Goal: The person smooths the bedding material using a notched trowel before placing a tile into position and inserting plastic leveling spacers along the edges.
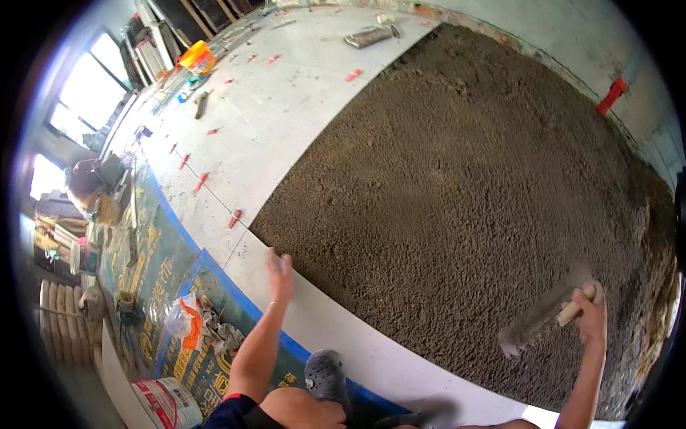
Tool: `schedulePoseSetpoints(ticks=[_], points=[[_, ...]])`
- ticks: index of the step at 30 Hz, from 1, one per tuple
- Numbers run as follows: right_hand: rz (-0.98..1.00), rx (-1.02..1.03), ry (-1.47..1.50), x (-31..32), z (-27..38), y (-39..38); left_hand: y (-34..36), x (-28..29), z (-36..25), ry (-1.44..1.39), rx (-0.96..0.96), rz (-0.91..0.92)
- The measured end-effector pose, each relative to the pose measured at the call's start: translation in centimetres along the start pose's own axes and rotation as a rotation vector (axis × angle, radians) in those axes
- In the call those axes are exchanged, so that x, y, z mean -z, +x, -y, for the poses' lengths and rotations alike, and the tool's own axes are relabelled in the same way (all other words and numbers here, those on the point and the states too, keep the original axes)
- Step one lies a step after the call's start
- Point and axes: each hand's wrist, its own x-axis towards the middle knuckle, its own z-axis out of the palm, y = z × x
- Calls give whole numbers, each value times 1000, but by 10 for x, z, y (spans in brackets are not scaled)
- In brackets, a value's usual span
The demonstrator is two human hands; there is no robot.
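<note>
My right hand point(592, 319) grips the pale handle of a plastering trowel point(534, 320), its blade blurred by motion. The blade lies low over a wide bed of damp brown-grey mortar point(429, 193), near the bed's right front part. I cannot tell whether it touches the surface. Farther left, my left hand point(280, 280) is open, fingers apart and holding nothing. It is over the pale floor tile point(325, 314) along the mortar's near edge, close to a tile corner. Whether it touches the tile is unclear.
Red levelling wedges point(203, 181) stick up along the tile joints. A mallet point(201, 105), a yellow bucket point(199, 58) and a metal trowel point(369, 37) lie on the far tiles. Beside my grey clog point(326, 377) are green floor sheeting, a crumpled plastic bag point(187, 319) and a white bucket point(171, 402).
</note>
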Motion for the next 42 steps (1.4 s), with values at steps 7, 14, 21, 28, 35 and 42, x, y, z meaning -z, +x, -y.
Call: schedulePoseSetpoints(ticks=[7, 14, 21, 28, 35, 42], points=[[-106, -374, 848, 15, -59, -5, -60, 30, -120, -154, -153, 97], [270, -394, 914, -44, -69, -6, 15, 105, -57, 313, -201, 39], [477, -48, 505, -107, 67, -52, 135, 83, -9, 398, -212, 34], [71, 390, -719, -286, 209, -45, 330, 12, -44, 488, -490, 96], [-24, 633, -1181, -427, 274, 99, 464, -87, -93, 620, -434, 123], [-179, 508, -1331, -567, 321, 274, 496, -82, -96, 596, -382, 169]])
